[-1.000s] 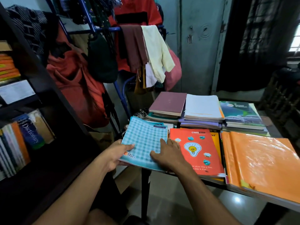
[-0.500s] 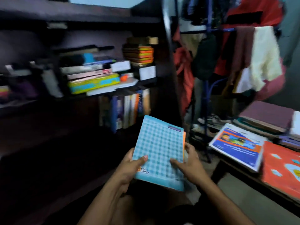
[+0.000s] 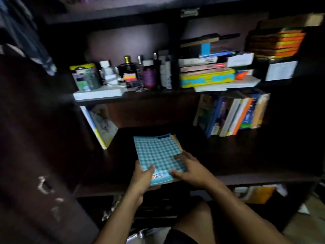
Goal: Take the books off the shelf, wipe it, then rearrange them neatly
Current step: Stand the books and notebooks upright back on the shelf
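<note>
Swung away from the table, the view now faces the dark wooden bookshelf (image 3: pixel 263 178), filling the frame. At lower centre, the thin blue-checked paperback workbook (image 3: pixel 158 155), orange pages behind, hovers over its middle board, likely for reshelving. Left hand (image 3: pixel 142 178) pinches its corner; right hand (image 3: pixel 189 170) lies spread on top.

Head cam, down-fwd, close on shelf (image 3: pixel 228 178)

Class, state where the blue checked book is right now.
Low centre of the head view: the blue checked book is held by both hands over the dark shelf, left of the upright books.
</note>
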